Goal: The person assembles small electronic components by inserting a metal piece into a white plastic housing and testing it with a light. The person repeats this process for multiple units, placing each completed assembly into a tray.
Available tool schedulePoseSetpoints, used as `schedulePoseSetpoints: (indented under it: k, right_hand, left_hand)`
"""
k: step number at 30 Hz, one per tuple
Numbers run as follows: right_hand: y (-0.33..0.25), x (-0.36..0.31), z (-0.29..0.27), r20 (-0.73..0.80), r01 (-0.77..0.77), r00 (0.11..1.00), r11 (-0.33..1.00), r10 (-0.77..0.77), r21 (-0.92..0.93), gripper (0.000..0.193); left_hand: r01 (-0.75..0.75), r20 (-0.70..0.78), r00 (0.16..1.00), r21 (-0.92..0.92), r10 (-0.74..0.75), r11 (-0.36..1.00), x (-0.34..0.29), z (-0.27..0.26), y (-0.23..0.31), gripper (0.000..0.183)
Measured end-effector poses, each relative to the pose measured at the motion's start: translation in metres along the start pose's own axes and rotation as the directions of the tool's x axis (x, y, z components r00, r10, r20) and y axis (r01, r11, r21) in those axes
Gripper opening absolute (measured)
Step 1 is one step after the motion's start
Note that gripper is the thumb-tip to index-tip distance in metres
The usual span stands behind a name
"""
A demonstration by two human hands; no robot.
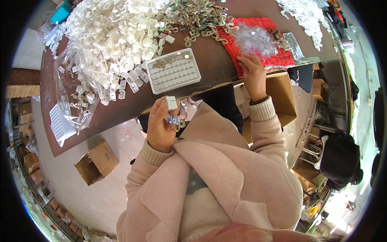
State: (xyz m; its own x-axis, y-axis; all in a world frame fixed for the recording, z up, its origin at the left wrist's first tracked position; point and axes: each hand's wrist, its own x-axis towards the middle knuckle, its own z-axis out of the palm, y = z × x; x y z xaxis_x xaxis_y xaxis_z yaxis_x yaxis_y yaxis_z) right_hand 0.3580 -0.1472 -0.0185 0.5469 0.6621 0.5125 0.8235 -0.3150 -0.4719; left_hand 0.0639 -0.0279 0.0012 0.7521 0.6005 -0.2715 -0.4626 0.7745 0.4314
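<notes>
My left hand is raised just off the table's front edge, its fingers closed on a small white plastic housing. Below the housing hangs a small shiny part with a coil of pale wire, against the same hand. Over the near left edge of a red quilted cloth, my right hand has thumb and forefinger pinched together; whatever is between them is too small to make out. On the cloth lies a heap of thin clear plastic pieces.
A white tray with round pockets lies before me. Behind it are heaped white housings and coiled-wire parts. At left are a clear bag and another pocketed tray. Cardboard boxes stand below; a person is at right.
</notes>
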Motion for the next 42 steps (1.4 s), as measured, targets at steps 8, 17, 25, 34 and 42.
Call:
schedulePoseSetpoints:
  k: [8,17,25,34,42]
  right_hand:
    - [-0.054,0.004,-0.009,0.104,-0.112,0.990,0.967,0.090,0.229,0.011]
    - [-0.168,-0.013,0.012,0.318,-0.194,0.939,0.561,-0.132,0.805,0.010]
    - [-0.176,-0.013,0.017,0.318,-0.160,0.935,0.615,-0.157,0.772,0.015]
    - [-0.171,-0.008,0.020,0.252,0.045,0.916,0.703,-0.313,0.710,0.016]
    - [-0.137,0.037,0.021,0.267,0.028,0.926,0.751,-0.269,0.660,0.019]
  left_hand:
    - [-0.047,-0.083,0.995,0.161,0.061,0.986,-0.002,-0.001,0.001,0.025]
    - [-0.125,-0.071,0.988,0.146,0.137,0.981,-0.007,0.007,0.001,0.019]
    - [-0.181,-0.032,0.982,0.124,0.186,0.976,-0.008,0.001,0.006,0.021]
    - [-0.192,-0.038,0.980,0.074,0.195,0.979,-0.008,-0.004,0.005,0.017]
    - [-0.097,-0.045,0.993,0.158,0.105,0.983,-0.004,-0.004,0.021,0.025]
